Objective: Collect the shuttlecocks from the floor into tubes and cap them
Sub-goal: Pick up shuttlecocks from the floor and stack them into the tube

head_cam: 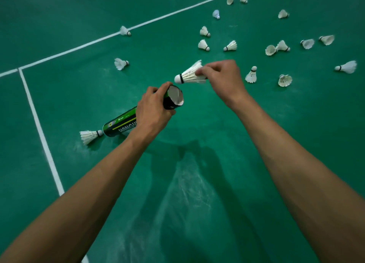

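Note:
My left hand [153, 109] grips a black and green shuttlecock tube [122, 123] near its open mouth [175, 98], which tilts up and to the right. The tube's far end rests low near the floor at the left. My right hand [221, 79] pinches a white feather shuttlecock [189, 74] by its feathers. Its cork points left and down, a short way above the tube's mouth. Another shuttlecock [89, 135] lies on the floor with its cork touching the tube's bottom end.
Several white shuttlecocks lie scattered over the green court floor [197, 183], mostly at the upper right, such as one shuttlecock [251, 75] standing cork-up and one shuttlecock [120, 63] left of centre. White court lines [39, 132] cross at the left.

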`<state>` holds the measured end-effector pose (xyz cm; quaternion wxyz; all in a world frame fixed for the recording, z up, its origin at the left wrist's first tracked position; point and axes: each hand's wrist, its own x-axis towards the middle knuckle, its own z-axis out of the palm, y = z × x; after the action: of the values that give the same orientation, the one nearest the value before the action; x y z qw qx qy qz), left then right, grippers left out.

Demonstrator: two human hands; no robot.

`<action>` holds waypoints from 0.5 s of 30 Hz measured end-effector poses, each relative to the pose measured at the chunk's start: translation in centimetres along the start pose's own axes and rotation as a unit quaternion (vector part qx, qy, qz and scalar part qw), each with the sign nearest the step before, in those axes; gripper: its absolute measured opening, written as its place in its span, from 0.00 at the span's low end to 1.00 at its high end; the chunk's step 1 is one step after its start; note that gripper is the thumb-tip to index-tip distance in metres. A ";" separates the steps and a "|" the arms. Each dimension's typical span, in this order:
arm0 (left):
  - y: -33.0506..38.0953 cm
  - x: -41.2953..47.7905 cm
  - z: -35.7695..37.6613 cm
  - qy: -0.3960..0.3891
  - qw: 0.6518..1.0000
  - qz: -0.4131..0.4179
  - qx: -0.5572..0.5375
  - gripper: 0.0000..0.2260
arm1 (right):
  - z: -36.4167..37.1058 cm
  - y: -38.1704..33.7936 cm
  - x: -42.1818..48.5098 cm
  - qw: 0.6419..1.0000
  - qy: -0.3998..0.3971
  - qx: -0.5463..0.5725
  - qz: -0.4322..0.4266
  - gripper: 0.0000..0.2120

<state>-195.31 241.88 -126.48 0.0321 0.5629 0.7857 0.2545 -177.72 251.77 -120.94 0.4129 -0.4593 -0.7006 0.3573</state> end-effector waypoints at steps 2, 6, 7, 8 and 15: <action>-0.7 0.1 -1.1 0.010 1.000 -0.009 -0.016 0.38 | 0.8 -2.5 -0.5 0.995 -0.029 -0.064 -0.072 0.15; -1.9 0.1 -3.4 0.030 0.998 -0.027 -0.054 0.38 | 2.8 -5.8 -2.0 0.977 -0.101 -0.131 -0.135 0.15; -2.1 0.0 -3.9 0.034 0.997 -0.030 -0.062 0.38 | 3.5 -6.3 -2.4 0.971 -0.125 -0.143 -0.143 0.16; -2.3 0.0 -4.4 0.037 0.996 -0.032 -0.069 0.38 | 4.1 -6.8 -2.7 0.965 -0.151 -0.154 -0.150 0.16; -4.6 -0.8 -8.3 0.067 0.994 -0.033 -0.083 0.34 | 8.8 -9.0 -4.7 0.958 -0.235 -0.057 -0.153 0.08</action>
<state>-201.78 237.01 -121.43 0.0346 0.5139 0.7803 0.3548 -187.70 243.38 -117.73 0.2599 -0.2724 -0.8590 0.3468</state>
